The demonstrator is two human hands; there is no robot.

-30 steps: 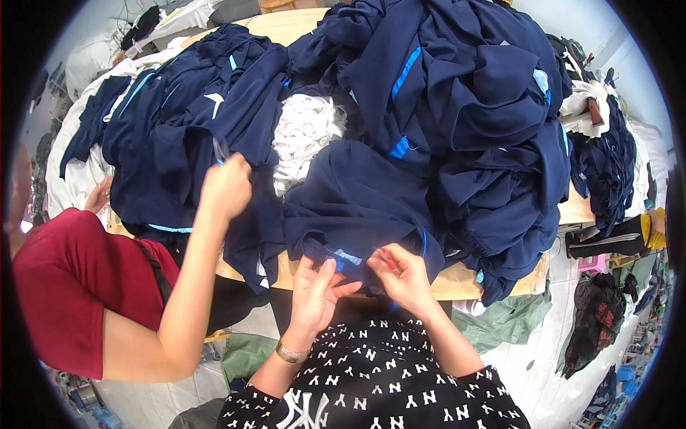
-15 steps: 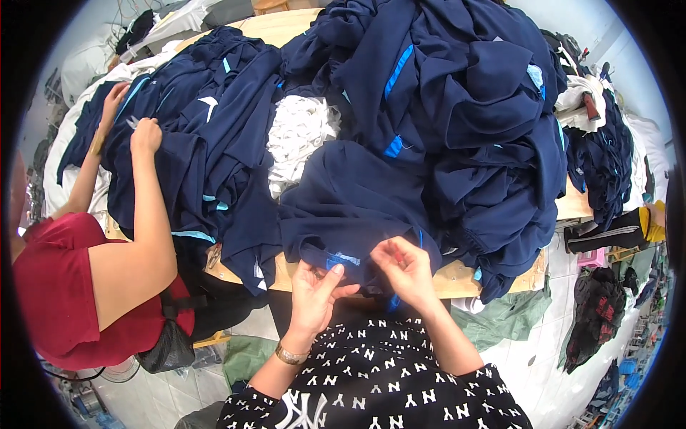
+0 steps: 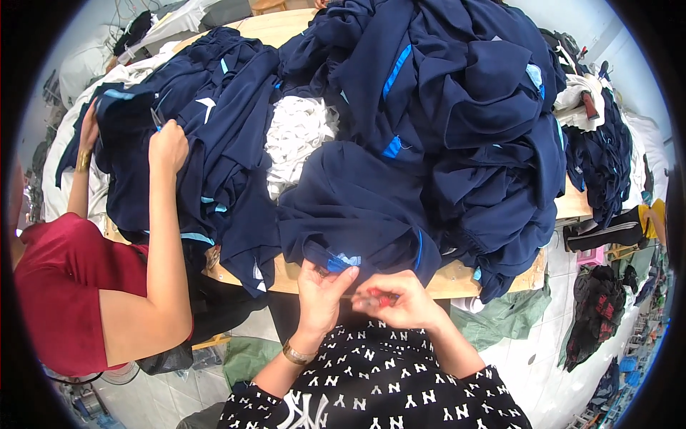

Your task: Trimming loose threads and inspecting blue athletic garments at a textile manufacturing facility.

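My left hand (image 3: 319, 292) pinches the near edge of a navy garment (image 3: 350, 193) spread on the table, thumb beside a bright blue patch of trim (image 3: 344, 261). Just to the right, my right hand (image 3: 400, 300) is curled around a small red-handled tool (image 3: 386, 296). Its working end is blurred and partly covered by the fingers, so its exact kind is unclear. That hand is below the garment's edge, close to my left fingertips. A blue strip (image 3: 419, 249) runs along the garment's right side.
A large heap of navy garments (image 3: 493, 107) covers the table's right side. White cloth scraps (image 3: 300, 136) lie bunched in the middle. At left, a person in a red top (image 3: 78, 293) handles another navy pile (image 3: 229, 143), holding small snips (image 3: 156, 120). The wooden table edge (image 3: 457, 280) runs before me.
My right hand has moved down and left from the garment, and a red-handled tool now shows in it. My left hand stays on the trim. The co-worker has lifted part of a garment.
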